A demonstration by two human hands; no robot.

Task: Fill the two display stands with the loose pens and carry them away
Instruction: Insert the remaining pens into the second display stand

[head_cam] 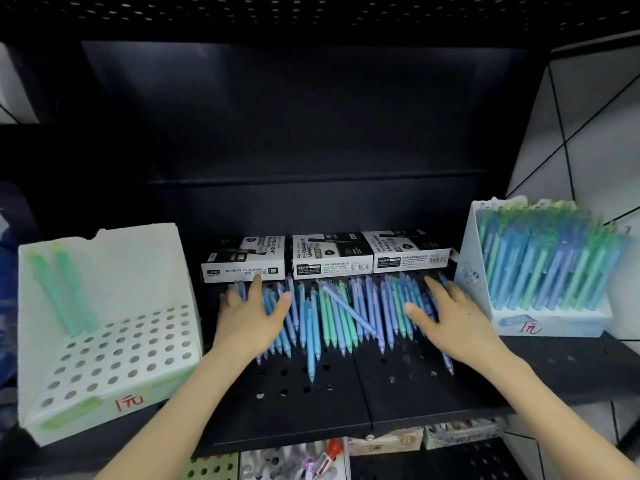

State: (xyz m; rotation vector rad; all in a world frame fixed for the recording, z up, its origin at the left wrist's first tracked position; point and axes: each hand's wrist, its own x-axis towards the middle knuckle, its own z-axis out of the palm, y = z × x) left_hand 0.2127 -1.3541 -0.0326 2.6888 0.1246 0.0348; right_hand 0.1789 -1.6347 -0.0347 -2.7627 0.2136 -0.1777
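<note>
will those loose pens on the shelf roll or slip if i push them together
The loose pens look round and smooth, so they'd probably roll sideways on the flat shelf. A crosswise pen lies over the others, so the pile likely shifts easily. Each seems stiff and light.

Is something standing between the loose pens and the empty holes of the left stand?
Nothing visible does. The left hand and right hand rest flat on the loose pens; the left stand is right beside them, with only two green pens in its rear holes.
</note>
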